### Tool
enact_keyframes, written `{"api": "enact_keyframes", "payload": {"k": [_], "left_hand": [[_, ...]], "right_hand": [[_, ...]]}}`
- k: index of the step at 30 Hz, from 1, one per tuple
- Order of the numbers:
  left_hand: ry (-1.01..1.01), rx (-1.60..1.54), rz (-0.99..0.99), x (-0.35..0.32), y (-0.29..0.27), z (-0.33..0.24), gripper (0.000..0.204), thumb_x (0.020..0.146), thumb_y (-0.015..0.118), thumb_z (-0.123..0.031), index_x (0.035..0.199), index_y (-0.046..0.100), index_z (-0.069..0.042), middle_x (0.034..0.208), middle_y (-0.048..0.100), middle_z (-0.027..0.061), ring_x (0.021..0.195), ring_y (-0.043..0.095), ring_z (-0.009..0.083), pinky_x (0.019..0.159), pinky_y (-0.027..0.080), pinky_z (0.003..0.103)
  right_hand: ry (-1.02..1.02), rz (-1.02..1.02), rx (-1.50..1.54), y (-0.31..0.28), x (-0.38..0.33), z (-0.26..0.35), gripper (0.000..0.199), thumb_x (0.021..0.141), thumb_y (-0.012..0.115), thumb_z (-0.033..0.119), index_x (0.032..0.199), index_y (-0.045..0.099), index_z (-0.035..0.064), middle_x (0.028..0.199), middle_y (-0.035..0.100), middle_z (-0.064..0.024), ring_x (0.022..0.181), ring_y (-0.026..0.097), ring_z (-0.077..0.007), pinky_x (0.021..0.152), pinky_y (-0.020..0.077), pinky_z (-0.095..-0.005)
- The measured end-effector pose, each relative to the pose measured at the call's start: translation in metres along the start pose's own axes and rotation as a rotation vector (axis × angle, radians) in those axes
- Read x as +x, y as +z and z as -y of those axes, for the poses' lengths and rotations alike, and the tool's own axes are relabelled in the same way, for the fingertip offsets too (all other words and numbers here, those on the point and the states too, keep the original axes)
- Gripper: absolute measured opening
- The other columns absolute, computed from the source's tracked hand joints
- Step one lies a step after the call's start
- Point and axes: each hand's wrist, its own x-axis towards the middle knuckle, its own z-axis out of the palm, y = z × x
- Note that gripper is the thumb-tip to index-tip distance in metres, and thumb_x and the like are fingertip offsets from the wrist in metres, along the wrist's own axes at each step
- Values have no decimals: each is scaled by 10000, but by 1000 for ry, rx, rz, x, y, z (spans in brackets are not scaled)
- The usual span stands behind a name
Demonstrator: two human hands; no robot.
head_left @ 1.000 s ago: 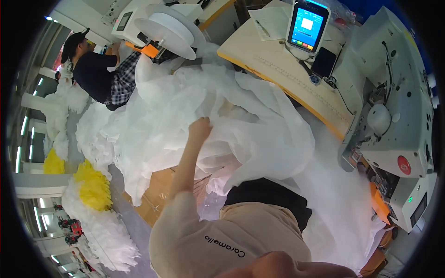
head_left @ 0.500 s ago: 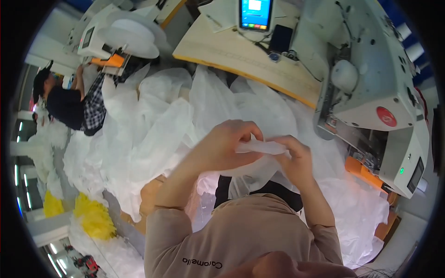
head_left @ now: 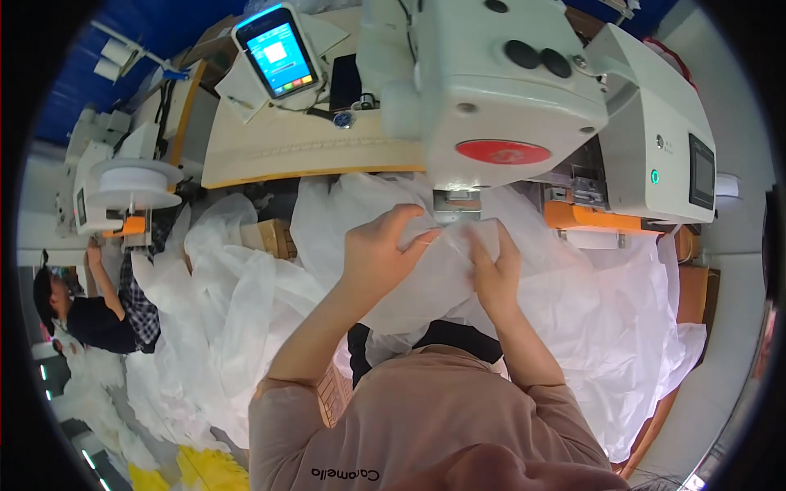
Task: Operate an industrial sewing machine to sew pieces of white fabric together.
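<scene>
Thin white sheer fabric (head_left: pixel 393 295) spreads over my lap and falls to both sides. My left hand (head_left: pixel 381 250) pinches its edge between thumb and forefinger, just left of the metal foot (head_left: pixel 456 206) of a white sewing machine (head_left: pixel 516 106). On the other side of that foot, my right hand (head_left: pixel 498 270) grips a folded bit of the same fabric, its fingertips partly smeared by motion. Both hands are close together, slightly nearer to me than the foot. Whether the fabric edge lies under the foot, I cannot tell.
A pale worktable (head_left: pixel 327 147) carries a lit touchscreen (head_left: pixel 281 53), a black phone (head_left: pixel 345 82) and a wristwatch (head_left: pixel 341 119). At right stands a white unit with an orange part (head_left: pixel 589 218). A co-worker (head_left: pixel 102 319) sits far left, near yellow fabric (head_left: pixel 209 468). Cardboard (head_left: pixel 278 237) shows through the white heap.
The view has swung right, bringing the sewing machine to the middle. Both hands, earlier holding a folded strip of fabric over my lap, are now at the machine's foot with the fabric.
</scene>
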Motion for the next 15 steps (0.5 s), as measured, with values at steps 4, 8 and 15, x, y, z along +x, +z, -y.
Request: {"api": "enact_keyframes", "payload": {"k": [4, 8, 15], "left_hand": [[425, 353, -297, 9, 22, 40, 176, 707, 684, -72, 853, 585, -74, 748, 548, 47, 624, 551, 210, 511, 448, 311], [407, 457, -224, 24, 17, 49, 115, 762, 650, -100, 853, 581, -88, 729, 531, 50, 625, 562, 203, 515, 463, 324], [242, 398, -14, 14, 8, 85, 82, 790, 616, -90, 858, 583, -60, 777, 567, 58, 660, 567, 227, 534, 448, 320]], "right_hand": [[77, -143, 282, -13, 42, -44, 287, 902, 539, 207, 1029, 582, -47, 947, 632, -77, 848, 552, -122, 779, 429, -264], [-85, -209, 233, -14, 63, -37, 303, 918, 512, 193, 1075, 559, -62, 1009, 622, -92, 910, 541, -141, 833, 404, -265], [-143, -259, 120, -18, 54, -56, 317, 923, 480, 161, 1160, 507, -47, 1079, 584, -101, 989, 518, -159, 878, 382, -264]]}}
